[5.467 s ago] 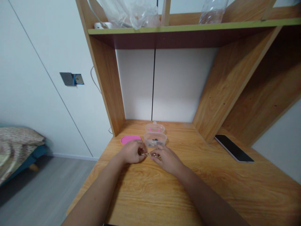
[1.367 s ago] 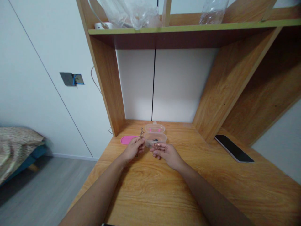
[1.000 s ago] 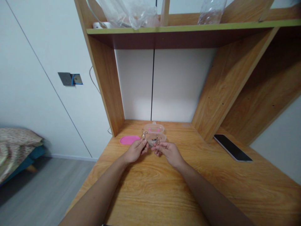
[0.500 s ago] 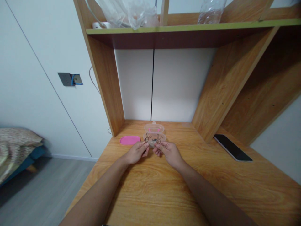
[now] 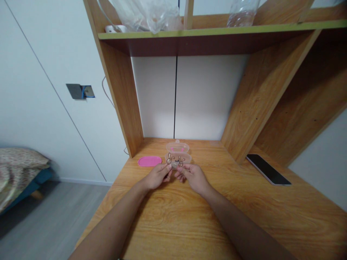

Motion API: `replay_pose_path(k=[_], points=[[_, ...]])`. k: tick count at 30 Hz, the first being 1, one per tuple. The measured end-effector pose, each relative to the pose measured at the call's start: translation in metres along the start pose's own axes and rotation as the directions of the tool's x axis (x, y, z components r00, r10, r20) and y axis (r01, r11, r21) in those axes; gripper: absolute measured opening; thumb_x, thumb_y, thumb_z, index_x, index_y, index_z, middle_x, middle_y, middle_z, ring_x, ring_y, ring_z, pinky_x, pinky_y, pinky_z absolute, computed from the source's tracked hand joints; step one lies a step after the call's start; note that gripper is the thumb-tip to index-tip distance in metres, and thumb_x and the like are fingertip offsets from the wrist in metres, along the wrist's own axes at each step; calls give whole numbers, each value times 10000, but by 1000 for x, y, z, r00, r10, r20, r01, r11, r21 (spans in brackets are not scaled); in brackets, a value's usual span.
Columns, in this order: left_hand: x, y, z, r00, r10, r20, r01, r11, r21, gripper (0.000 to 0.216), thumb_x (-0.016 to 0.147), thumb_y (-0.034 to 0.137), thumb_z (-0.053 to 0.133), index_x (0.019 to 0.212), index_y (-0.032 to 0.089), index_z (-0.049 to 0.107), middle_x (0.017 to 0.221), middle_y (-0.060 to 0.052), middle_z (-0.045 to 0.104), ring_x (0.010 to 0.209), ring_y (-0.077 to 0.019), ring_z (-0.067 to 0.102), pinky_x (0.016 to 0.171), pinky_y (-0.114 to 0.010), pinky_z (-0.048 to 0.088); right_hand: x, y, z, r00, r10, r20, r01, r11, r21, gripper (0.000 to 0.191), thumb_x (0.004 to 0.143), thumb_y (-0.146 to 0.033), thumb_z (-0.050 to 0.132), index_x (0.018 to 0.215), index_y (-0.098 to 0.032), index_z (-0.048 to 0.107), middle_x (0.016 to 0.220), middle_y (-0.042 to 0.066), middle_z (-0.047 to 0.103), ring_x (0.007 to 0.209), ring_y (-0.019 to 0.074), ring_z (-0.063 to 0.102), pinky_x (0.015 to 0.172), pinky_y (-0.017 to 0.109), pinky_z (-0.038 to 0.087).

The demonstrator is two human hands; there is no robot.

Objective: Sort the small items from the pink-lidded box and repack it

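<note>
Pinched in the fingertips of my left hand (image 5: pixel 159 174) is a small brown rabbit-shaped wire piece (image 5: pixel 169 159), its ears pointing up. My right hand (image 5: pixel 192 176) pinches a similar rabbit-shaped wire piece (image 5: pixel 181 161) beside it. The two hands are close together, their fingertips nearly meeting. Just behind them sits an open clear plastic case (image 5: pixel 177 147) with pink parts inside its raised lid. A pale translucent item (image 5: pixel 175 165) lies between the fingertips; its kind and whether a hand holds it I cannot tell.
A pink oval tray (image 5: pixel 149 161) lies left of the case on the wooden desk (image 5: pixel 173 224). A dark-screened tablet or phone (image 5: pixel 268 169) rests at the right. Overhead, the shelf (image 5: pixel 189 33) carries a plastic bag (image 5: pixel 151 16) and a clear bottle (image 5: pixel 242 14).
My right hand has shifted slightly left, bringing its rabbit-shaped wire piece closer to the left one. My left hand stays nearly in place.
</note>
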State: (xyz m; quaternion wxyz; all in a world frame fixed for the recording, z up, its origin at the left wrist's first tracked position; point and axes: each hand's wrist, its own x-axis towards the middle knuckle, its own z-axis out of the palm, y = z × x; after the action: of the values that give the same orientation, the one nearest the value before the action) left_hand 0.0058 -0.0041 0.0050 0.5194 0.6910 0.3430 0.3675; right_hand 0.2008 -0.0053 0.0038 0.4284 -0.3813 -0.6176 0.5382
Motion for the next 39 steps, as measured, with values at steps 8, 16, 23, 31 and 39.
replay_pose_path(k=[8,16,23,31,39], points=[[1,-3,-1,1000,-19,15,20,997,-76,562,903,714,414,717,184,453,518,65,399,465,-81,305,477,-237,225,-2,-2,0,998,-53,41,52,998,28,426,804,-579,723,797,-153,734,743,55,725,581,122,594,577,262,462],[0,1,-2,1000,-1,23,2,999,-39,563,915,688,431,685,175,458,520,60,391,470,-74,293,477,-240,203,0,8,-4,997,-71,21,71,997,-21,405,817,-563,715,828,-159,736,654,5,647,532,104,533,540,247,412],[1,8,-2,1000,-13,-4,12,988,-153,489,840,611,621,773,128,590,519,76,373,451,-63,269,472,-233,157,-1,2,-3,996,-71,-47,73,997,32,452,759,-538,766,987,-149,759,643,-6,636,527,101,522,526,244,409],[-1,8,-5,999,0,-53,-12,973,-230,290,787,387,671,804,99,707,507,45,453,465,-77,348,494,-234,202,-2,-7,1,991,-79,-109,92,988,124,447,686,-459,840,997,-153,744,667,9,681,515,108,565,491,237,433],[0,6,-7,989,-60,-134,22,963,-268,56,616,191,597,619,137,612,500,26,490,463,-78,361,488,-225,219,-7,-12,4,988,-116,-100,131,978,163,455,706,-466,823,1026,-156,732,784,67,749,536,131,605,498,249,454]])
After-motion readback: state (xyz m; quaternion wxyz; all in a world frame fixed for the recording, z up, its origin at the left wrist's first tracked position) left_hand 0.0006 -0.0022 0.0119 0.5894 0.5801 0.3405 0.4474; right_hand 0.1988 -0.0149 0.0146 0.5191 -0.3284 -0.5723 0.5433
